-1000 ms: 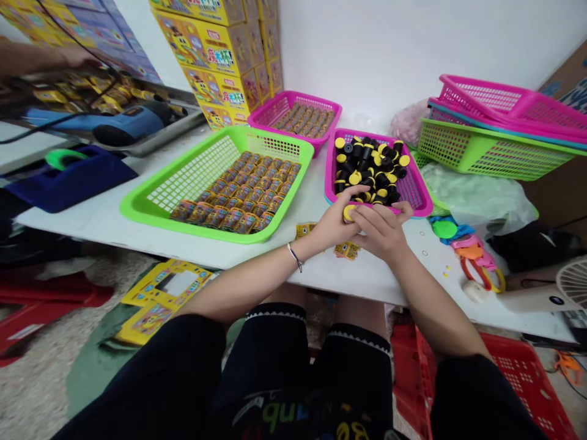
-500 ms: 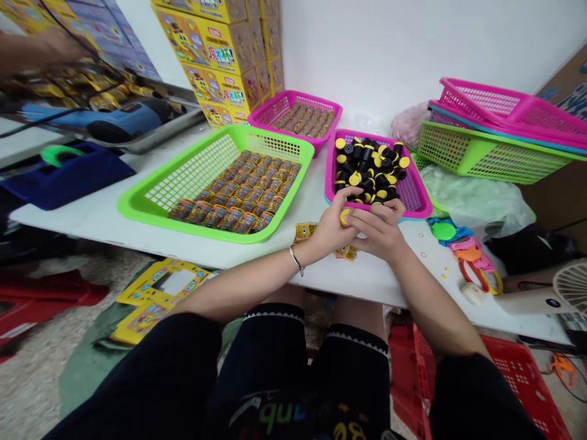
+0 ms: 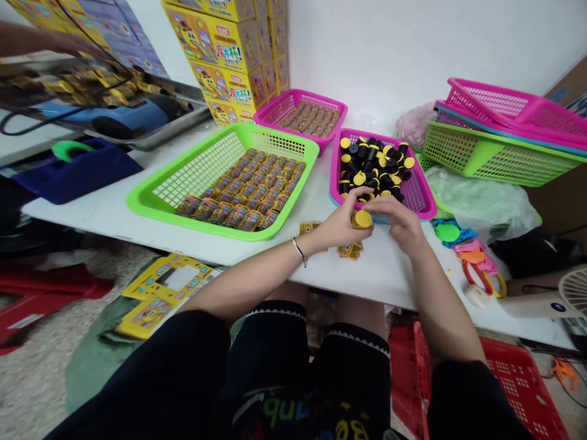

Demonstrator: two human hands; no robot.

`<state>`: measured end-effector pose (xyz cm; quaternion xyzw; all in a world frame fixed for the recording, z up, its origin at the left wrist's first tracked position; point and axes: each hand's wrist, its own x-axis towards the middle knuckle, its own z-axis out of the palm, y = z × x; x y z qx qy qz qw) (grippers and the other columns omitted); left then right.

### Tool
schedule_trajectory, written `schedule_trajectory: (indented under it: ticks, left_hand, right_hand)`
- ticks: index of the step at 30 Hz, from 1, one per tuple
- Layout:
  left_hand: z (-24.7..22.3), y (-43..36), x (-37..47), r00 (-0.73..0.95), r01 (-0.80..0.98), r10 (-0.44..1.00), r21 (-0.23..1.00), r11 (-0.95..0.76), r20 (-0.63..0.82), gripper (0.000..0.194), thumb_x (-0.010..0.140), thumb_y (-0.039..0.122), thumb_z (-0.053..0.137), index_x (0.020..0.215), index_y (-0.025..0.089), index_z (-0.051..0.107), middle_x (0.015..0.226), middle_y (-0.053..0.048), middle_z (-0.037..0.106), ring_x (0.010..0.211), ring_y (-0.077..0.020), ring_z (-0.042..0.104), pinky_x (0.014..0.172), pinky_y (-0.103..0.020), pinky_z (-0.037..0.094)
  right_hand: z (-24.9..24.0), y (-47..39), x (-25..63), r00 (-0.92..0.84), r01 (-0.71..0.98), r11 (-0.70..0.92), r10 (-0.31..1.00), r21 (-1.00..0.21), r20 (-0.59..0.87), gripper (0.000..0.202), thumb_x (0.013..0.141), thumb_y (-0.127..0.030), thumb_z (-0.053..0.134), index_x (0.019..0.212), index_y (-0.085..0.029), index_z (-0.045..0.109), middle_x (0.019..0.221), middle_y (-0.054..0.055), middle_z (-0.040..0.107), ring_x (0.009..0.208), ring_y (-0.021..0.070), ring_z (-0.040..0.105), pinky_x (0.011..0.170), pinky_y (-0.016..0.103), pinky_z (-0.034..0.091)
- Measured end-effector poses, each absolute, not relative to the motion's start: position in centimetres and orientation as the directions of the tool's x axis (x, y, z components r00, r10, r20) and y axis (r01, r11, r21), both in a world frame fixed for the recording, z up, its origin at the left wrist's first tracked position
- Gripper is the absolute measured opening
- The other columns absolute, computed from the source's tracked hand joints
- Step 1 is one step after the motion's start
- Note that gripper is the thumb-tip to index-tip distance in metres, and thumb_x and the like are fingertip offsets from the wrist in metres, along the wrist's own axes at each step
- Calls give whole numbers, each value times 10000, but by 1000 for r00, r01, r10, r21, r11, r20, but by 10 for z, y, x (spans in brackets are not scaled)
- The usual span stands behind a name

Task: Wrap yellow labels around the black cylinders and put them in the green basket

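My left hand (image 3: 340, 227) is wrapped round a small yellow-topped cup (image 3: 362, 220) in front of the pink basket. Just right of the cup, my right hand (image 3: 400, 221) is raised with its fingers apart and curved, holding nothing that shows. Yellow printed labels (image 3: 350, 251) lie on the white table below my left hand, partly hidden by it. Black pieces with yellow caps (image 3: 370, 160) fill much of the pink basket (image 3: 424, 194) behind my hands. To the left, a green basket (image 3: 156, 215) holds rows of wrapped cups (image 3: 247, 189).
Another pink basket (image 3: 300, 98) with cups stands behind the green one, beside stacked yellow boxes (image 3: 224, 55). Stacked baskets (image 3: 499, 150) and a fan (image 3: 575, 287) are at the right. At the far left, a person's arm (image 3: 46, 41) reaches over a metal tray.
My right hand has come away from my left and opened. The cup in my left hand now shows more of its yellow top. The view has shifted slightly.
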<state>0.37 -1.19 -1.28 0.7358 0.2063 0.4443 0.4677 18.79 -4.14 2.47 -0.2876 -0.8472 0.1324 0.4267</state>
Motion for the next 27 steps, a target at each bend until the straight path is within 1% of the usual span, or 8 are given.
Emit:
schedule_trajectory:
  ticks: [4,8,11,15,18,22,24,27]
  left_hand:
    - [-17,-9,4,597,47,694,846,-532,403,818,647,156,688,1391,216,354,1336,-138,549,1120,-251,645,887,-362,533]
    - [-13,-11,2,623,180,731,858,-482,279,888,658,190,671,1454,182,277,1259,-153,602,888,-224,691,765,-374,533]
    - [-10,-13,1,638,168,727,874,-455,256,917,645,168,665,1466,176,257,1179,-124,638,842,-206,685,735,-356,525]
    - [-11,-11,3,640,21,706,911,-412,304,852,642,125,685,1412,192,327,1136,-98,651,899,-192,686,756,-323,529]
    - [-10,-12,4,628,-82,719,944,-319,297,802,669,135,729,1373,190,349,1112,-85,644,867,-155,667,715,-280,518]
    - [0,-18,2,667,-160,731,986,-45,141,627,754,212,714,1282,200,375,746,64,572,552,-73,526,544,-218,422]
    - [5,-21,1,702,-218,699,976,28,137,436,810,254,666,1171,194,430,629,103,493,491,-65,468,507,-205,377]
    - [9,-21,3,709,-277,674,961,-5,208,173,809,242,632,893,176,496,606,86,458,526,-52,423,511,-199,335]
  right_hand:
    - [34,-41,192,-482,400,636,759,-660,438,274,904,-364,659,1157,-307,750,1037,46,736,817,146,668,692,303,576]
    - [29,-39,190,-488,350,523,810,-777,325,204,817,-235,707,988,-281,809,936,19,759,650,97,656,590,256,592]
    - [25,-37,187,-409,309,465,853,-830,325,115,769,-233,752,851,-267,826,841,11,757,585,95,643,530,251,590]
    - [25,-36,188,-348,255,381,894,-889,283,101,764,-311,796,844,-258,827,773,5,745,514,80,597,490,247,565]
    - [25,-36,190,-359,212,417,875,-884,326,229,793,-420,793,961,-266,812,921,35,759,661,104,661,602,262,601]
    - [23,-37,189,-447,298,665,731,-685,515,651,676,-531,869,1264,-323,680,1330,94,633,1030,213,678,766,361,637]
    - [21,-37,186,-484,412,792,608,-450,629,664,668,-503,885,1268,-325,663,1337,101,621,1168,273,639,902,449,616]
    - [17,-38,179,-547,471,866,436,-168,715,593,797,-365,809,1346,-343,587,1258,80,670,1216,279,632,1034,504,555]
